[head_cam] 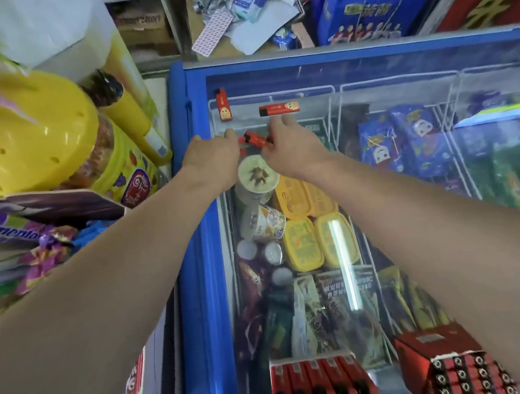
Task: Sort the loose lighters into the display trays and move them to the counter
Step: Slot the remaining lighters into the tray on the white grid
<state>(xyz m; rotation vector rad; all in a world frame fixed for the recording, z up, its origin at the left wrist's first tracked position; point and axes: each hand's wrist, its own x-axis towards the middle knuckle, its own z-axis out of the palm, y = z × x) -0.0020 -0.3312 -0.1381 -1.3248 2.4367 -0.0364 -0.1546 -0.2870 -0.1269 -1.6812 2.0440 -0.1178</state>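
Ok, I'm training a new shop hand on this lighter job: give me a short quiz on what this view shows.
1. True or false: both loose lighters beyond the hands lie on the freezer lid.
2. Which hands touch the red lighters between them: A left only, B right only, C both?
3. Fill in: the display trays near the view's bottom edge are coloured ____.

Key: 1 true; 2 C, left hand and right hand; 3 red.

Freezer lid (pixel 397 64) centre-right; shelf goods left of it. On lid, far end: upright lighter (pixel 224 104) leftmost, sideways lighter (pixel 279 108) right of it. Nearer: third lighter (pixel 254 139) between left hand (pixel 211 152) and right hand (pixel 292 145). Near edge: display tray (pixel 319 380), second tray (pixel 461 367) to right.
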